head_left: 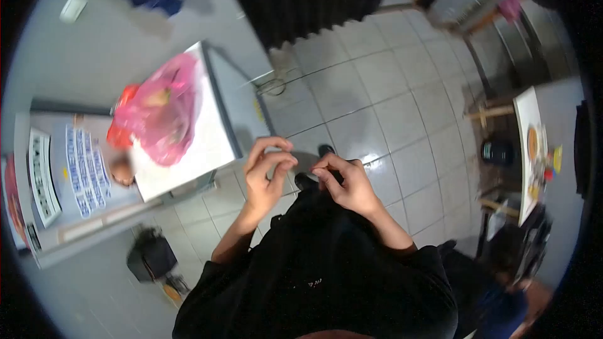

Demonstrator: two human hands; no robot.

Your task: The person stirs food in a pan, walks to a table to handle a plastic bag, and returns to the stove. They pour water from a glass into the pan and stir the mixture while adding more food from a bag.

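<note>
Both hands are raised in front of the black shirt (pixel 314 263), above the tiled floor. My left hand (pixel 267 172) has its fingers curled, with a gap between thumb and fingers and nothing visible in it. A short distance to its right, my right hand (pixel 345 182) is closed in a pinch, thumb against fingertips; anything held there is too small to make out. The hands do not touch each other. Nearest to my left hand is the white tabletop (pixel 217 132), which bears a pink plastic bag (pixel 166 110) and a red bag (pixel 122 119).
A printed poster panel (pixel 85 169) stands at the left, with a black bag (pixel 151 257) below it. At the right are a white table (pixel 527 150) with small items and a dark stool (pixel 496 152). Part of another person (pixel 502 304) shows at lower right.
</note>
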